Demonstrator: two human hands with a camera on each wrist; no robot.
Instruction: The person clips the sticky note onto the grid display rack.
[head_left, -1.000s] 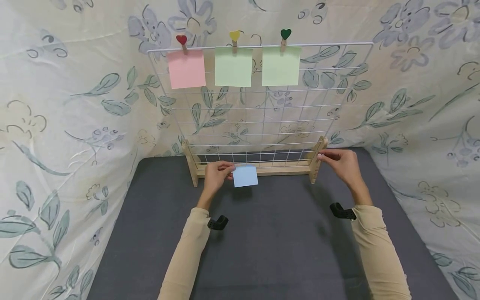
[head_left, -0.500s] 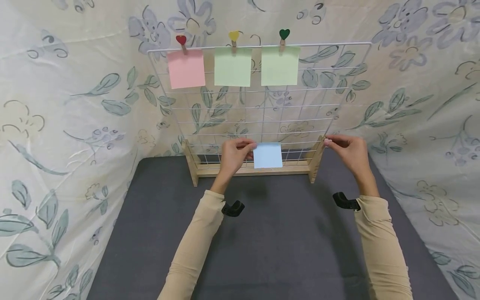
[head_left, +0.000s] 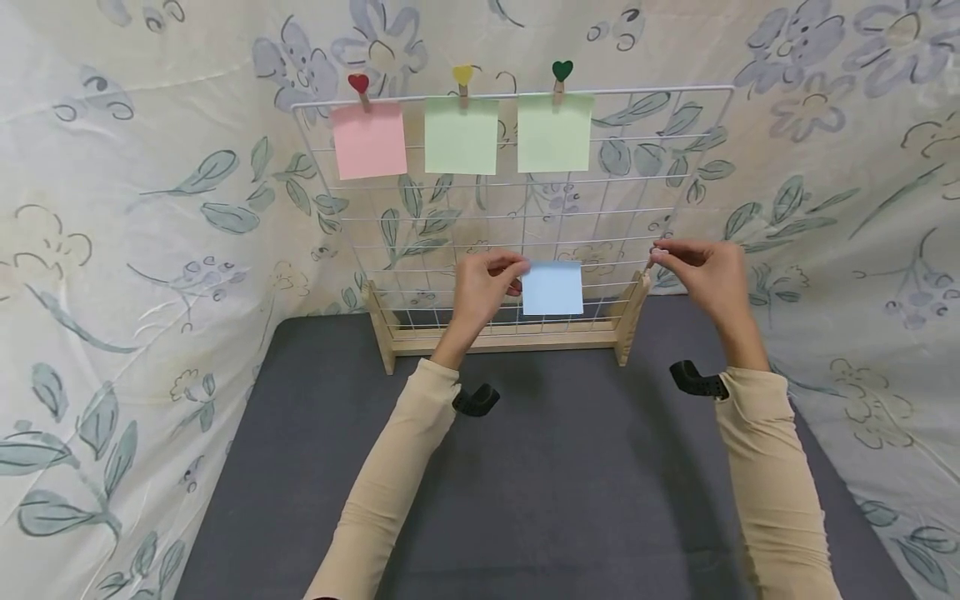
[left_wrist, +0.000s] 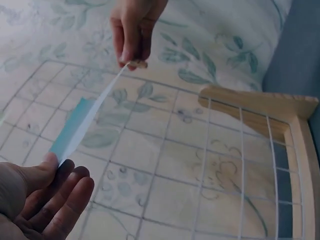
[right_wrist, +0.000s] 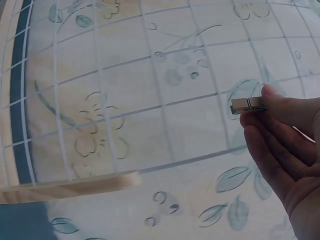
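Observation:
My left hand [head_left: 483, 287] pinches a blue sticky note [head_left: 552, 288] by its left edge, in front of the lower part of the white wire grid [head_left: 480, 217]. In the left wrist view the note [left_wrist: 82, 127] appears nearly edge-on between thumb and fingers. Beside the grid's right edge, my right hand [head_left: 708, 271] pinches a small wooden clothespin [right_wrist: 246, 105] between thumb and forefinger, its gripping end pointing toward the grid. Along the grid's top bar hang a pink note [head_left: 369, 142] and two green notes, the left one [head_left: 461, 137] and the right one [head_left: 555, 133].
Heart-topped clothespins, red [head_left: 359, 85], yellow [head_left: 463, 77] and green [head_left: 561, 73], hold the hanging notes. The grid stands in a wooden base [head_left: 510, 342] on a dark grey table [head_left: 570, 467]. Floral cloth [head_left: 150, 292] surrounds the back and sides.
My left hand has carried the blue note up and to the right, from before the wooden base to before the grid. My right hand, with the clothespin, has risen slightly.

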